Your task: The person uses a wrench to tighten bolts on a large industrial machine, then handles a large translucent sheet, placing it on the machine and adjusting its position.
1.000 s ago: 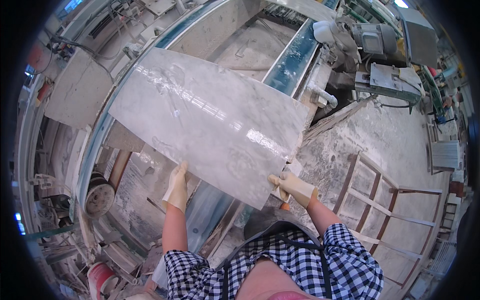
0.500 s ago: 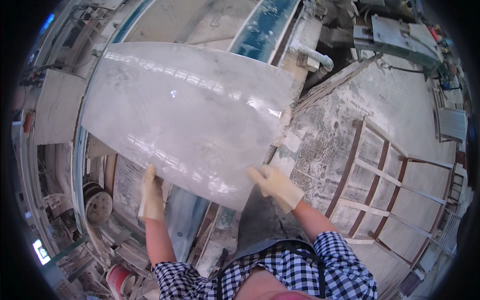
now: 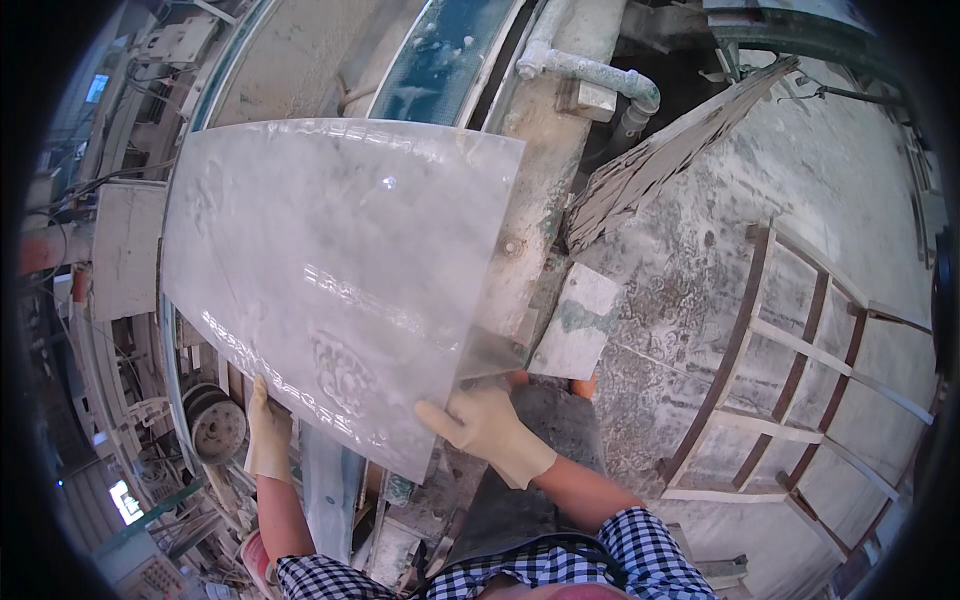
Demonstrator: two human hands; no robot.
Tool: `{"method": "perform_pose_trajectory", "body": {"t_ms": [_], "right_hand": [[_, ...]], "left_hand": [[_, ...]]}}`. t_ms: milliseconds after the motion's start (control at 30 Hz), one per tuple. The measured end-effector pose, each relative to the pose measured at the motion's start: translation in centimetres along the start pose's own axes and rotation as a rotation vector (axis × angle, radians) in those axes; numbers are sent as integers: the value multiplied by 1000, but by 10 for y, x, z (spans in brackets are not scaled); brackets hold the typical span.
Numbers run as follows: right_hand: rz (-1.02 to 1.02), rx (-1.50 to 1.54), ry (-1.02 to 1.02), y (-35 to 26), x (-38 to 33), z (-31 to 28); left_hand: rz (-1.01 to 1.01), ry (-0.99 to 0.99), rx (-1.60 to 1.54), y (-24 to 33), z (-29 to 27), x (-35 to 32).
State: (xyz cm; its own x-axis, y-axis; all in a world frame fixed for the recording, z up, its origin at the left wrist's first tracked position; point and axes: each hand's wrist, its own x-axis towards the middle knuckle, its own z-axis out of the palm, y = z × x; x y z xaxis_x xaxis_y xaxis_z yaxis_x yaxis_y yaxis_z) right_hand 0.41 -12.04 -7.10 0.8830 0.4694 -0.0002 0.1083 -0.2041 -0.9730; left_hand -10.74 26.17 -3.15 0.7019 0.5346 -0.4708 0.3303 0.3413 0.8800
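A large glossy pale grey slab (image 3: 330, 230), marbled like polished stone or tile, lies over a machine bed with blue strips. My left hand (image 3: 268, 430), in a cream glove, grips its near edge with the thumb on top and the fingers hidden below. At the near right corner my right hand (image 3: 490, 430), gloved alike, holds the right edge, thumb over the upper face and the other fingers partly out of sight. Light streaks and a rippled patch show on the slab's surface.
A wooden lattice frame (image 3: 770, 360) lies on the dusty floor to the right. Beyond the slab are a blue belt-like strip (image 3: 440, 60), a crusted pipe (image 3: 590, 70) and a splintered board (image 3: 670, 150). A round wheel (image 3: 217, 430) sits at the left, near a red bucket (image 3: 257, 565).
The view has shifted and the slab appears turned, with its right edge farther left. Both hands have moved left with it, still gripping its edges.
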Motion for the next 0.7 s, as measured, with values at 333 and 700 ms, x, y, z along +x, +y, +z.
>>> {"method": "perform_pose_trajectory", "body": {"t_ms": [333, 700], "right_hand": [[283, -24, -238, -27, 8, -26], [736, -95, -318, -75, 10, -35]], "left_hand": [[-101, 193, -50, -20, -6, 10], [-14, -68, -161, -28, 8, 17]]}}
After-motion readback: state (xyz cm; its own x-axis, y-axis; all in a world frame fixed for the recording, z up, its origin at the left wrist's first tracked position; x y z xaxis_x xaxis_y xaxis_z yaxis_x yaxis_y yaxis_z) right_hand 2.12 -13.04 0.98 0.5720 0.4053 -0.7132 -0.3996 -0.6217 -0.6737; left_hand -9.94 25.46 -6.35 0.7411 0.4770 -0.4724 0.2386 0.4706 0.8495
